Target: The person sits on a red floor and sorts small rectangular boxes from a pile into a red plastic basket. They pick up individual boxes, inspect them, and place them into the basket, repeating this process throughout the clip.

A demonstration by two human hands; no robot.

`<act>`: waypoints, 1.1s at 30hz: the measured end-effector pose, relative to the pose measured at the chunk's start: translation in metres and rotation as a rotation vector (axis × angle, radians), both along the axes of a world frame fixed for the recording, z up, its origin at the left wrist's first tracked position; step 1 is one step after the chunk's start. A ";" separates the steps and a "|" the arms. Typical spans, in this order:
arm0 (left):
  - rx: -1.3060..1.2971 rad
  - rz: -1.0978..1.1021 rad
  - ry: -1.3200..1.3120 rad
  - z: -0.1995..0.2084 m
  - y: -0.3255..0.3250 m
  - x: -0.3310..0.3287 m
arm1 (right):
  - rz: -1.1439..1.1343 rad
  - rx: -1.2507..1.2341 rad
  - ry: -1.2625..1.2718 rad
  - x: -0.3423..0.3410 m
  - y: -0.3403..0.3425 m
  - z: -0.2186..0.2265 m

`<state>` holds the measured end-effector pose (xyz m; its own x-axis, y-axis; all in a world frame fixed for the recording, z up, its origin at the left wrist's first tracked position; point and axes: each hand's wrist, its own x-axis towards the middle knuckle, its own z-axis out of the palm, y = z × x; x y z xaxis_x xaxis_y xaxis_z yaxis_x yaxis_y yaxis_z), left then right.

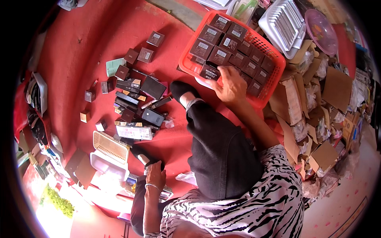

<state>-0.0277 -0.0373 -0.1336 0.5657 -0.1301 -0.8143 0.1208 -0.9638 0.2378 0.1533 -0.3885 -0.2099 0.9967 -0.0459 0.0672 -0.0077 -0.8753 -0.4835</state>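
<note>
My right hand pinches a small dark brown box between thumb and fingers, at the near left corner of a red plastic basket. Inside the basket stand several dark brown cube-shaped boxes in close rows, many with pale labels on top. On the lower part of my left leg rests my left hand, fingers lying loosely over the dark trouser with nothing in them. A mixed pile of dark boxes, with a dark phone among them, lies on the red floor covering to the left.
Loose brown boxes lie beyond the pile. A beige basket and a white tub stand near my left foot. Right of the red basket are torn cardboard pieces, a white rack and a pink basin.
</note>
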 end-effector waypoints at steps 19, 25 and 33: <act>0.080 0.016 0.051 0.011 -0.007 0.007 | 0.009 -0.340 -0.129 0.063 0.020 -0.025; 0.036 -0.054 -0.087 0.059 -0.017 0.036 | 0.046 -0.421 -0.099 0.055 0.031 -0.021; 0.079 -0.032 -0.322 0.110 0.002 0.044 | 0.048 -0.461 -0.038 0.062 0.039 0.014</act>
